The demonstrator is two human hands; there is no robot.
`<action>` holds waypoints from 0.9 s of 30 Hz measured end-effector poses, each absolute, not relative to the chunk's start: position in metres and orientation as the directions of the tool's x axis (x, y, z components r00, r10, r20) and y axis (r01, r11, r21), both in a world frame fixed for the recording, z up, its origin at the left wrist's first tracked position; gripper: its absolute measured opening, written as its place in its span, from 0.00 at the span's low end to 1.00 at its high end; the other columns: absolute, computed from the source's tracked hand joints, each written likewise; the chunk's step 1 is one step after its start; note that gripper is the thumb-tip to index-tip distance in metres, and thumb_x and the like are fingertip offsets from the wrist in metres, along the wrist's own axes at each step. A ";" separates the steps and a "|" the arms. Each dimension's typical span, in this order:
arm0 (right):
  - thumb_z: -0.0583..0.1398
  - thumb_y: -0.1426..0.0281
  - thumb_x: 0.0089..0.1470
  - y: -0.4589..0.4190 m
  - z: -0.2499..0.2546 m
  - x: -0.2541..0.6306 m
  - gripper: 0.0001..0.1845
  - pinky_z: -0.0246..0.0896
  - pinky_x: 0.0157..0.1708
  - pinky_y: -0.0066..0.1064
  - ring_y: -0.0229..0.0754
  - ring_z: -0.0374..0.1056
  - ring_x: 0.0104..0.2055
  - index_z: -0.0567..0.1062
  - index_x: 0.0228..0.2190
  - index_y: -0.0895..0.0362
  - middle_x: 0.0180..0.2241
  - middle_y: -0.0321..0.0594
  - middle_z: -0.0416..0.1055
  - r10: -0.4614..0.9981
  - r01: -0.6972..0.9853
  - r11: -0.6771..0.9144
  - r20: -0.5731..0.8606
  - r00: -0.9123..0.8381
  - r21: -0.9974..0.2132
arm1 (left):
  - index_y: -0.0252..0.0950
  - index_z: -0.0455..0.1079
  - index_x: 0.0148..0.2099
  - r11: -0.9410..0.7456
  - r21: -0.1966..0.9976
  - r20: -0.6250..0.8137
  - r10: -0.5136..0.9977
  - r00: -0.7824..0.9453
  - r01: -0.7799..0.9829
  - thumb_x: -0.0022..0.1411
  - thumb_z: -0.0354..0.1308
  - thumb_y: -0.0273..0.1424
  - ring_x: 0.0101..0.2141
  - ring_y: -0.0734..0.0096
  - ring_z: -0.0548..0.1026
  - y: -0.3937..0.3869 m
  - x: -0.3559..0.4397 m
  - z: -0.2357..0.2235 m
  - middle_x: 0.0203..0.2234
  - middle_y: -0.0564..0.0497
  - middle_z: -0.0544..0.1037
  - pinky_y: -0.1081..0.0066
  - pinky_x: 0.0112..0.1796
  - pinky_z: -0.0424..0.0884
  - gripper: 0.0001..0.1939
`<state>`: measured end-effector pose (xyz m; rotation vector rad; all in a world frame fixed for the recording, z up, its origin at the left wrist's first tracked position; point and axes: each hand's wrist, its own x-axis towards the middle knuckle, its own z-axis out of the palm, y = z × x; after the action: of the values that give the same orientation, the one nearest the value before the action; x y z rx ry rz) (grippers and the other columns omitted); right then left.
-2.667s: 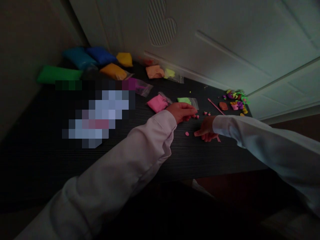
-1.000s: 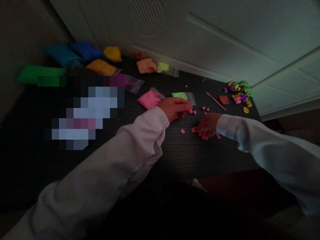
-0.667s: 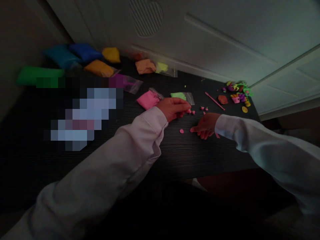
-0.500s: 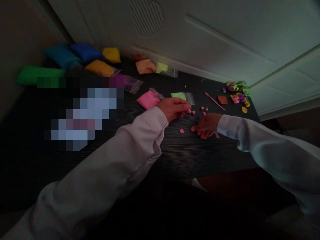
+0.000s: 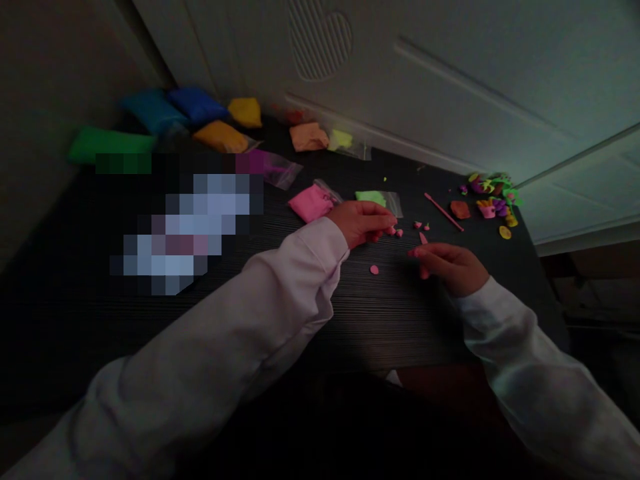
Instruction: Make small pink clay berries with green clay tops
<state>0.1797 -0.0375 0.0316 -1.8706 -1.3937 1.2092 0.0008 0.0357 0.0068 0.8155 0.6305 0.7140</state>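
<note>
My left hand is closed in a pinch just above the table, its fingertips beside small pink clay pieces. Whatever is between those fingertips is too small and dark to make out. To the right, my right hand has its fingers drawn together over a pink pointed tool; only the tool's tip shows, and the hand hides the rest. I cannot tell what the right fingers hold. A flat pink clay disc lies between the hands. Two more small pink pieces lie beyond them.
Bags of pink clay and light green clay lie behind my left hand. Farther right are a pink stick, a reddish-brown lump and colourful clay figures. A pale panel borders the dark table.
My right hand has drawn back to the right and turned, its forearm lower. The left hand keeps its pinch by the pink pieces. The whole view has shifted slightly.
</note>
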 end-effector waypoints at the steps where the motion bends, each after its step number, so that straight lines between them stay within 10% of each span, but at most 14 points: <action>1: 0.60 0.60 0.40 -0.042 0.029 0.178 0.14 0.56 0.23 0.25 0.30 0.59 0.18 0.73 0.28 0.57 0.13 0.30 0.64 0.950 0.463 -0.309 -0.294 0.106 -0.831 | 0.28 0.66 0.27 0.488 0.814 -0.222 0.763 0.607 -0.316 0.49 0.54 0.21 0.18 0.85 0.63 0.036 0.001 0.007 0.17 0.54 0.69 0.78 0.23 0.58 0.01; 27: 0.60 0.68 0.42 -0.052 0.015 0.166 0.04 0.62 0.35 0.32 0.35 0.66 0.28 0.73 0.26 0.50 0.22 0.32 0.70 0.979 0.067 -0.170 -0.161 0.121 -0.983 | 0.30 0.67 0.27 0.506 0.817 -0.282 0.769 0.574 -0.276 0.49 0.54 0.22 0.18 0.86 0.63 0.036 -0.001 0.009 0.19 0.55 0.70 0.79 0.24 0.59 0.02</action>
<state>0.1662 -0.0516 0.0152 -1.4408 -1.0946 1.2046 -0.0006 0.0359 0.0089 0.8055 0.7016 0.6965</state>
